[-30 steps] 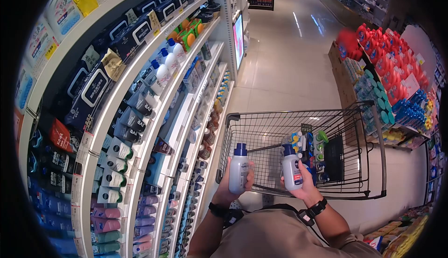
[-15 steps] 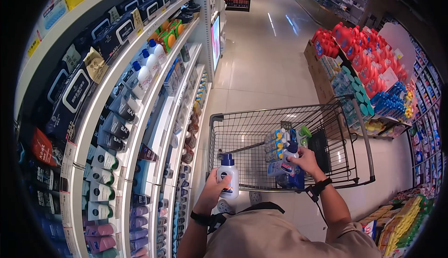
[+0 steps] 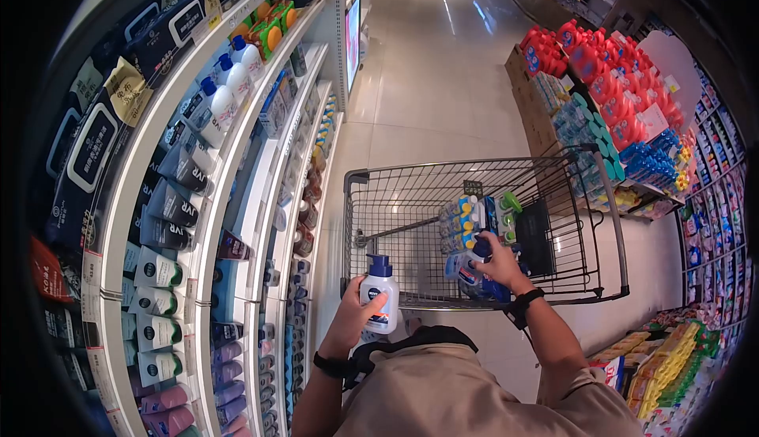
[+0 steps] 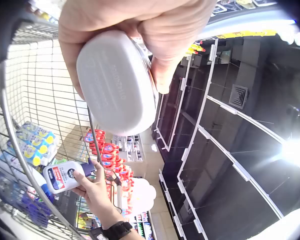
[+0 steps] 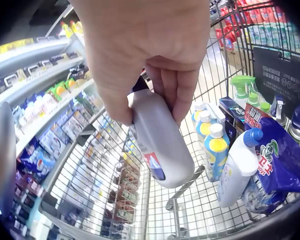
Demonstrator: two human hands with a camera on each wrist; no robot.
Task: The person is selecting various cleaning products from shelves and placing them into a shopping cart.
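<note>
Store shelves (image 3: 118, 192) run down the left, tiled floor (image 3: 443, 81) lies ahead, and a wire cart (image 3: 443, 166) stands in front of the person. In the cart we see a blue pouch (image 5: 280, 155), yellow-cap bottles (image 5: 215, 150) and a green spray bottle (image 5: 242, 87) packed close together. The left bottle (image 3: 380, 302), white with a blue pump, is upright at the cart's near-left corner; we cannot tell if it is inside the rim. The right bottle (image 3: 465, 267) is tilted inside the cart, just above the goods. The left hand (image 3: 353, 320) grips the left bottle low, fingers (image 4: 165, 62) curled round its base. The right hand (image 3: 500, 261) holds the right bottle near the neck, fingers (image 5: 179, 92) and thumb pinching it.
</note>
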